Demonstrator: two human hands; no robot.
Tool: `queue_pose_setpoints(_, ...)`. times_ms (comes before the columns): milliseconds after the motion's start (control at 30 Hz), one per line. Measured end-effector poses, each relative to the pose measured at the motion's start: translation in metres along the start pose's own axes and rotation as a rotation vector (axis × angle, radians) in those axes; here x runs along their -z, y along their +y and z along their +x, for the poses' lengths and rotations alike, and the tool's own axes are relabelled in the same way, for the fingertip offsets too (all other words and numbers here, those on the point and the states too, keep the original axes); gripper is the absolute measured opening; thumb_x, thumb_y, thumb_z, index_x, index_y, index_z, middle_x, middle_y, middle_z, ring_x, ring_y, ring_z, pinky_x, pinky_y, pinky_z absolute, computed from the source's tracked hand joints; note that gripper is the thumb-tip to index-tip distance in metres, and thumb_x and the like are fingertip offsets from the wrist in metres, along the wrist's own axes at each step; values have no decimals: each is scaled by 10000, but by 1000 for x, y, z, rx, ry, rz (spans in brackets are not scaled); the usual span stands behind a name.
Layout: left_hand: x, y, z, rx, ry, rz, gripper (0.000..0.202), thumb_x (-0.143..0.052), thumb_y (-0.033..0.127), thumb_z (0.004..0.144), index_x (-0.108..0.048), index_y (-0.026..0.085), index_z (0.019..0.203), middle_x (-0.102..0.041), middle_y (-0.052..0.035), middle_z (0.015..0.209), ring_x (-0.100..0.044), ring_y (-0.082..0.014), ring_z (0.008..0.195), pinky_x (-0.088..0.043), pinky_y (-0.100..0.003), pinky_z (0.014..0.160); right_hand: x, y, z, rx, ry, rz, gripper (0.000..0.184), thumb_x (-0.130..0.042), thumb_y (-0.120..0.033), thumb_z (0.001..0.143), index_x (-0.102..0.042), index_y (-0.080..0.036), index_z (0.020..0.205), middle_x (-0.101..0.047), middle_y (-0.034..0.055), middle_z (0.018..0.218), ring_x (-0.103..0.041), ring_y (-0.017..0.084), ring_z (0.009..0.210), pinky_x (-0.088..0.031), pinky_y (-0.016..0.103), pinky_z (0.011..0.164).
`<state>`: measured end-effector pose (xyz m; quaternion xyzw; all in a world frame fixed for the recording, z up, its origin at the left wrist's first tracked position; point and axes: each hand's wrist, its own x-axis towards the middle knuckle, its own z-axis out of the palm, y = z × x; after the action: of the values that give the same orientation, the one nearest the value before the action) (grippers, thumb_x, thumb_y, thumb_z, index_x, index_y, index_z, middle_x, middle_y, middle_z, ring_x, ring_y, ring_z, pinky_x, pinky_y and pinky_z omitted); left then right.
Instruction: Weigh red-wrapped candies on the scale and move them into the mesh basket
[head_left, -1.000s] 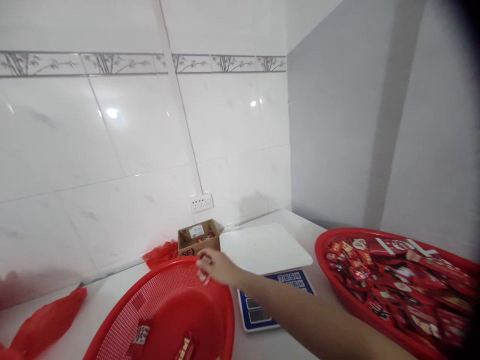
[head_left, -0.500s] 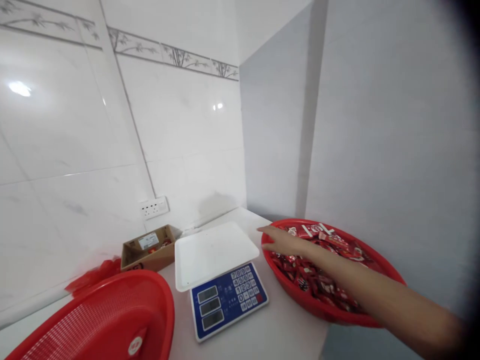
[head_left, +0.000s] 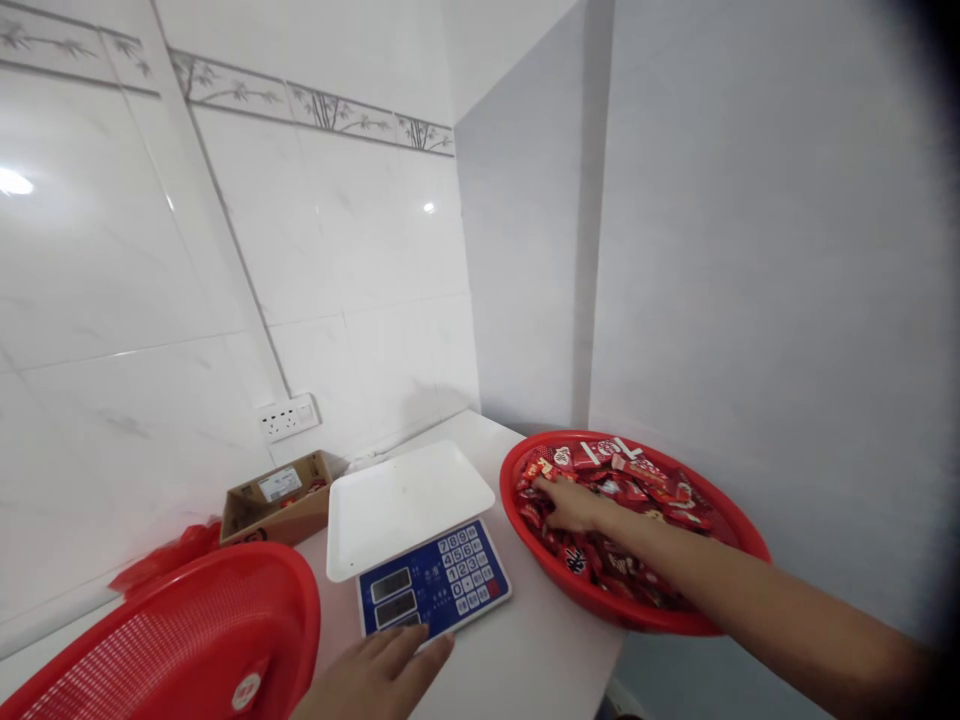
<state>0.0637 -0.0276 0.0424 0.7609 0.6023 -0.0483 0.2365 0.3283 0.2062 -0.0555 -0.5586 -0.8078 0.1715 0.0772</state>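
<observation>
My right hand (head_left: 571, 506) reaches into a round red basket (head_left: 726, 517) at the right, fingers down among several red candy wrappers (head_left: 637, 475); whether it grips one I cannot tell. My left hand (head_left: 384, 675) lies flat on the white counter at the bottom edge, fingers spread, its fingertips touching the front of a digital scale (head_left: 420, 545) with a white platter and blue keypad. It holds nothing.
A second red mesh basket (head_left: 187, 640) sits at the lower left with a wrapped candy (head_left: 245, 692) in it. Behind the scale stand a small open cardboard box (head_left: 274, 497), a crumpled red plastic bag (head_left: 161, 560) and a wall socket (head_left: 289, 417). Tiled walls enclose the corner.
My right hand swung from the left basket across the scale to the right basket and dropped into the candies. My left hand has come into view by the scale. The view turned right.
</observation>
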Motion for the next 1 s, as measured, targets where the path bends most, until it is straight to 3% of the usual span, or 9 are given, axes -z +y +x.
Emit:
queue_pose_setpoints(167,2,8,12,-110,97,-130,531,-596,339,729,-446,374,1238,-444,-19,1344,-435,-288,1203,-333,-444,1005,16,17,0,22,157,112,499,-463,-12,605,-609,-191,1048,-655,80,1032,-576,219,990,-390,285,850)
queue_pose_setpoints(367,8,11,37,-231,184,-321,411,-554,397,756,-541,343,1164,-578,-10,1215,-526,-244,1081,-374,-380,953,49,33,-8,-16,299,280,412,-426,-20,572,-630,-160,900,-684,55,921,-599,192,891,-415,258,804)
queue_pose_setpoints(467,10,19,61,-228,154,-485,397,-549,377,760,-560,287,1147,-617,-39,1130,-567,-223,982,-413,-363,896,61,28,-17,-32,324,364,324,-431,-41,564,-623,-160,797,-689,55,873,-607,194,846,-432,264,768)
queue_pose_setpoints(600,8,36,93,-170,104,-993,586,-516,484,772,-403,191,1267,-523,-132,1186,-560,-220,956,-493,-325,747,62,-5,-29,23,232,525,253,-428,-67,562,-600,-174,715,-685,17,732,-612,164,689,-459,243,634)
queue_pose_setpoints(700,9,49,112,-130,195,-1227,722,-573,495,737,-260,249,1339,-367,-155,1321,-536,-214,973,-506,-304,696,55,-48,-36,182,35,669,220,-452,-69,536,-587,-177,673,-647,-20,650,-578,138,645,-441,218,590)
queue_pose_setpoints(767,11,51,122,-174,293,-1274,678,-615,434,727,-307,282,1311,-379,-130,1316,-552,-196,929,-510,-291,666,49,-78,-39,271,-109,739,196,-482,-87,535,-589,-174,674,-612,-35,598,-538,121,594,-412,209,538)
queue_pose_setpoints(867,16,38,131,-209,420,-1298,394,-580,383,763,-503,224,1116,-571,-75,1075,-589,-140,754,-491,-239,593,39,-115,-35,319,-196,813,247,-510,-114,551,-605,-180,769,-572,-49,564,-478,95,518,-355,197,460)
queue_pose_setpoints(1000,25,-7,133,-32,587,-1323,254,-526,371,804,-514,175,967,-588,-15,793,-549,-78,583,-462,-202,543,23,-141,-11,252,-231,1000,346,-548,-166,588,-563,-204,931,-573,-42,647,-491,79,524,-344,177,428)
